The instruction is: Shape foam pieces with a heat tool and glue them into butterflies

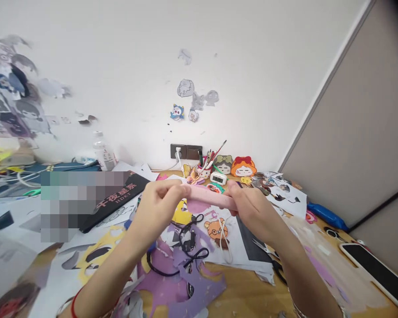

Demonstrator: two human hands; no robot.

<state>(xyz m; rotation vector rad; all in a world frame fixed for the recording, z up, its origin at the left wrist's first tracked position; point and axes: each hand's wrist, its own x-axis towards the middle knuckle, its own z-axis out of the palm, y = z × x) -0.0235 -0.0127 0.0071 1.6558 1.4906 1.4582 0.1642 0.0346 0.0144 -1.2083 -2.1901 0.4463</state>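
Observation:
Both hands hold a long pink stick-shaped object [209, 197] level above the desk. My left hand [159, 204] is closed on its left end, fingers curled over the top. My right hand [252, 207] is closed on its right end. Under the hands lie purple cut paper [185, 282], a black cord [189, 247] and a paper bear cut-out [215, 229].
The wooden desk [252, 296] is littered with cartoon cut-outs and paper scraps. Scissors [268, 256] lie right of the cord. A phone [374, 269] sits at the right edge, a pen cup [204, 170] and wall socket [185, 151] at the back, a bottle [102, 152] back left.

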